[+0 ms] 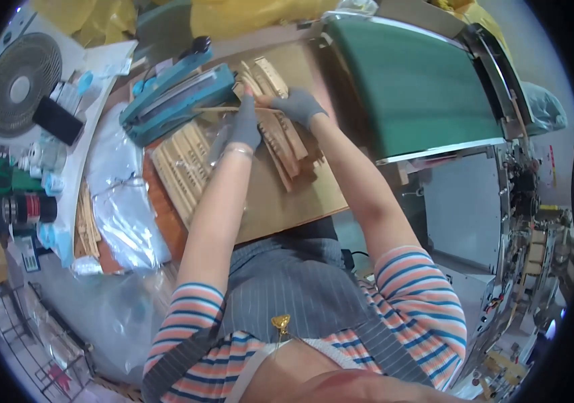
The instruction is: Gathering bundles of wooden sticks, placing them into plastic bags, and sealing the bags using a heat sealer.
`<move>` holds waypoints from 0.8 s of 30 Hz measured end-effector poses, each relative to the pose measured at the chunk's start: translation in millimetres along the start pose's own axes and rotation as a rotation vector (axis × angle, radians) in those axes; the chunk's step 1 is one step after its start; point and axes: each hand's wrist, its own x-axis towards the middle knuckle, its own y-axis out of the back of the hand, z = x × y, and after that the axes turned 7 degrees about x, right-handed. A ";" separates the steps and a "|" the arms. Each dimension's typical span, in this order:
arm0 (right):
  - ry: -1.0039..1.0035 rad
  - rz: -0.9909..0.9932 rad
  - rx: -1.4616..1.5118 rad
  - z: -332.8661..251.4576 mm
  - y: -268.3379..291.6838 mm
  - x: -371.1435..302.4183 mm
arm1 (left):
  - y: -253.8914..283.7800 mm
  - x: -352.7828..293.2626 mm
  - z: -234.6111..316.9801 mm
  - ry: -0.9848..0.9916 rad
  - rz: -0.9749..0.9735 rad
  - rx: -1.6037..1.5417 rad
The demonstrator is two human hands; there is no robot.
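Observation:
Both my hands wear grey gloves that leave the fingertips bare. My left hand (244,127) and my right hand (298,107) meet over the table's far part, fingers closed on thin wooden strips (216,109); one end sticks out to the left. Exactly how many pieces are held is hidden by the gloves. Under and just before my right hand lies a loose stack of notched wooden pieces (285,151). Beyond the hands rests another bunch of wooden pieces (270,76). Left of my left forearm, clear bags packed with wooden pieces (183,168) lie side by side.
A blue bag sealer (179,97) stands at the far left of the brown board (287,211). Silvery plastic bags (126,215) lie farther left, near a shelf with a fan (22,84) and a phone (59,121). A green conveyor belt (414,84) borders the right side.

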 end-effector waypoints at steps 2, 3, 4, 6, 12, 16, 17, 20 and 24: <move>0.001 -0.087 0.248 15.3 -27.7 -2.0 | 15.6 6.2 3.8 0.068 -0.111 -0.119; -0.013 -0.151 0.497 7.6 -35.1 -11.5 | 24.4 -2.6 2.0 0.077 -0.088 -0.120; -0.104 -0.269 0.801 6.3 -33.1 -30.7 | 31.5 -13.8 -2.4 -0.011 -0.045 0.132; -0.076 -0.328 1.129 42.8 -52.4 -47.3 | 26.3 -55.5 -1.6 0.028 -0.001 0.424; -0.125 -0.426 1.268 73.5 -90.9 -190.5 | 63.1 -220.2 -23.3 0.003 -0.530 0.262; -0.047 -0.155 1.075 22.8 -74.0 -183.7 | 50.6 -216.6 -9.6 -0.179 -0.388 0.381; 0.176 -0.058 0.924 16.0 -63.1 -168.6 | 36.2 -208.4 14.1 -0.358 -0.382 0.427; 0.476 -0.140 0.963 -26.0 -24.2 -150.2 | 20.2 -192.7 59.5 -0.450 -0.437 0.390; 0.537 -0.275 0.885 -19.3 -6.1 -127.3 | 25.5 -169.4 78.7 -0.400 -0.583 0.587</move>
